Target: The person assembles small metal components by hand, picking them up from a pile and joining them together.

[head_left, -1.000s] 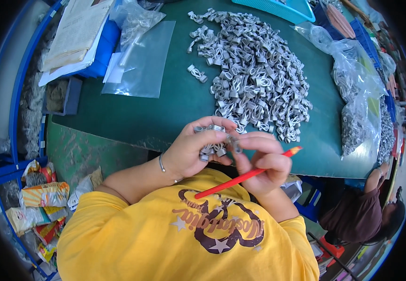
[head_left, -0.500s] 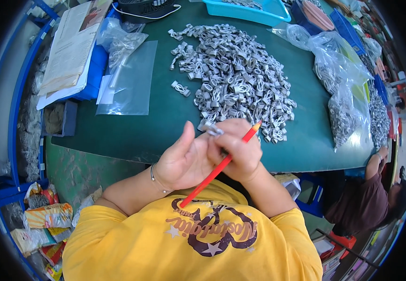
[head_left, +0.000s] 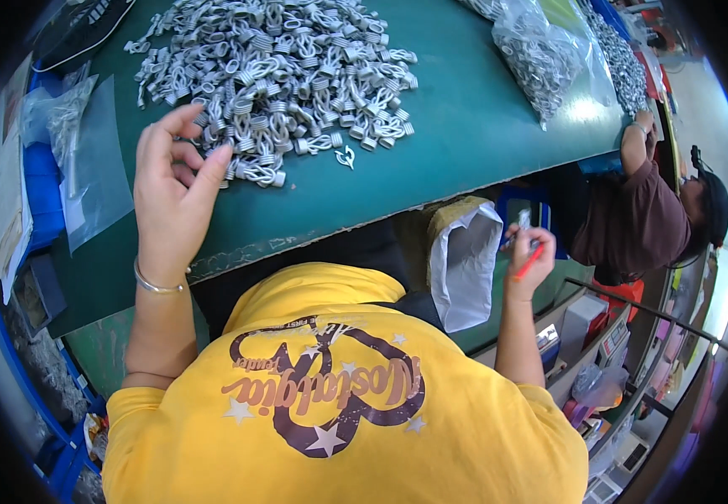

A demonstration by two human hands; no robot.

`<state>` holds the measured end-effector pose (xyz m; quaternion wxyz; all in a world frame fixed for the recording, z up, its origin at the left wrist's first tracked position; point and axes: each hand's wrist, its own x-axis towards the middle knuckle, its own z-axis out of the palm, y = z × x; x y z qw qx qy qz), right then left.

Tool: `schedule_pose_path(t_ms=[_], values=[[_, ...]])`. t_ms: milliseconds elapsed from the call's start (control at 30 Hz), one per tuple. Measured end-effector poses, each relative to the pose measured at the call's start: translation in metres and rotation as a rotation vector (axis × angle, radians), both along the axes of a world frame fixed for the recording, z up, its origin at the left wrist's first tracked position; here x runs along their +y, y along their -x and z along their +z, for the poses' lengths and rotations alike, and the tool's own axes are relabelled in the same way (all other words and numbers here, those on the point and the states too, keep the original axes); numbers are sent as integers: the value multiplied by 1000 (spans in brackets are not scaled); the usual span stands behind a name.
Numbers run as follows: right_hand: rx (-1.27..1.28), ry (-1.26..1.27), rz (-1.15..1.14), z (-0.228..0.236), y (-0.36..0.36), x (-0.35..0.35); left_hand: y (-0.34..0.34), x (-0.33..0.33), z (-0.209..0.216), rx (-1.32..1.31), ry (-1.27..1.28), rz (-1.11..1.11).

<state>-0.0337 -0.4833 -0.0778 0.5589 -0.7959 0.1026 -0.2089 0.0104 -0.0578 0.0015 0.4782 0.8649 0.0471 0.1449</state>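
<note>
My half-curled left hand (head_left: 169, 191) could, by dragging, scatter the metal loops (head_left: 288, 80) at eleven o'clock; at three, my right hand (head_left: 538, 267) grips a red pencil (head_left: 529, 262) and small pale piece (head_left: 523, 219), which might slip, crowded.

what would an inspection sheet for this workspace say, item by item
surface: green tabletop, near edge worn
job's things: heap of grey looped pieces; one paler piece apart
clutter: filled clear bag right, clear plastic sheet left
left hand: fingers apart at heap's near-left edge, contact unclear
right hand: closed on red pencil, right of open sack
cables: nothing seen for certain; black object upper left has a pale edge
surroundings: co-worker in dark shirt at right
</note>
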Motion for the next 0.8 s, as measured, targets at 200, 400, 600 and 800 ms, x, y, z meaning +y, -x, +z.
schedule_pose_path(t_ms=[200, 400, 600, 800], values=[[300, 422, 42, -48, 33, -21, -13, -1, -6, 10, -245, 70], [-233, 121, 105, 12, -44, 44, -22, 8, -4, -207, -354, 30], [-401, 54, 541, 65, -84, 167, -8, 11, 0, -283, -296, 69], [-180, -305, 886, 78, -88, 258, 18, 7, -2, -292, 98, -27]])
